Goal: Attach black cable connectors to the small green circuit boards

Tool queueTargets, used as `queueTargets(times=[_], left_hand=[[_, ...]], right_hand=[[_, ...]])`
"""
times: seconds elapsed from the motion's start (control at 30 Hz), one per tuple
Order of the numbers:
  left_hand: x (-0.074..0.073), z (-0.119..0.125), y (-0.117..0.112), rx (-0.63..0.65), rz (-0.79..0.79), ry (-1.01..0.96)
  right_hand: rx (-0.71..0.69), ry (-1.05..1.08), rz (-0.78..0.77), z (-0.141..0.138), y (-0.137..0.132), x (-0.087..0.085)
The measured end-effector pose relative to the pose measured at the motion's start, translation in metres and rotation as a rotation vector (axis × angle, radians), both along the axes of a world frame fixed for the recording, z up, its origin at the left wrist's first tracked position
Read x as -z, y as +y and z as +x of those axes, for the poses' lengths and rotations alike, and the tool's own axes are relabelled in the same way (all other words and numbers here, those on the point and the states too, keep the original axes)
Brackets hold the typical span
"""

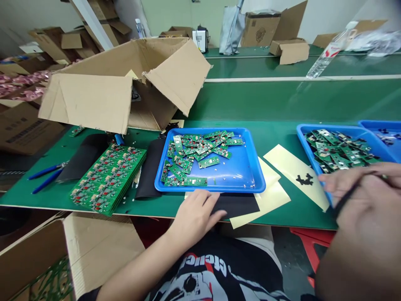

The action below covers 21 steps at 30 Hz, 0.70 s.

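My left hand [196, 212] lies at the front edge of a blue tray [258, 175], thumb apart from the fingers and nothing visible in it. Small green circuit boards [200, 148] are heaped in the tray, mostly toward its left and back. At the far right my right hand [354, 188] is blurred, beside a second blue tray [302, 133] piled with circuit boards [341, 150] bearing black parts. A dark band or strip crosses this hand; its fingers are too smeared to read. Between the trays, a pale yellow sheet [282, 161] carries black cut pieces [304, 179].
Left of the tray stands a stack of circuit board panels [109, 177], with blue-handled pliers [46, 173] farther left. An opened cardboard box [94, 98] overhangs the table behind. A water bottle [327, 56] leans at the back right. Another box [103, 251] sits below the front edge.
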<state>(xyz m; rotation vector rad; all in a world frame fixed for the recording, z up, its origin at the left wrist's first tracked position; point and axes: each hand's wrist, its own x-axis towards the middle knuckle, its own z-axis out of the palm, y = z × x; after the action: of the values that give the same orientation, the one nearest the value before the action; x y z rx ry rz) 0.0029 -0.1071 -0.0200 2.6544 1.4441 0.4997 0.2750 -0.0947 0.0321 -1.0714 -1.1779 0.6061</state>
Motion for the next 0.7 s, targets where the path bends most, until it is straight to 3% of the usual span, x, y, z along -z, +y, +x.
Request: queueTargets(times=[0.07,0.17,0.23,0.37,0.57,0.7], left_hand=[[-0.008,-0.005,0.020,-0.022,0.029,0.022],[-0.011,-0.009,0.059,-0.155,-0.046,0.162],[-0.009,-0.009,0.082,-0.202,-0.138,0.204],[-0.002,-0.008,0.109,-0.177,-0.178,0.186],[0.006,-0.014,0.121,-0.167,-0.237,0.116],[-0.004,-0.013,0.127,-0.117,-0.263,0.049]], right_hand=[[-0.002,0.065,-0.036,-0.016,0.016,-0.004],[-0.232,-0.033,-0.081,-0.034,0.051,0.000],[-0.348,-0.094,-0.095,-0.045,0.076,0.007],[-0.410,-0.133,-0.089,-0.063,0.109,0.029],[-0.436,-0.078,-0.193,-0.075,0.111,0.067],[-0.451,-0.071,-0.229,-0.074,0.107,0.073]])
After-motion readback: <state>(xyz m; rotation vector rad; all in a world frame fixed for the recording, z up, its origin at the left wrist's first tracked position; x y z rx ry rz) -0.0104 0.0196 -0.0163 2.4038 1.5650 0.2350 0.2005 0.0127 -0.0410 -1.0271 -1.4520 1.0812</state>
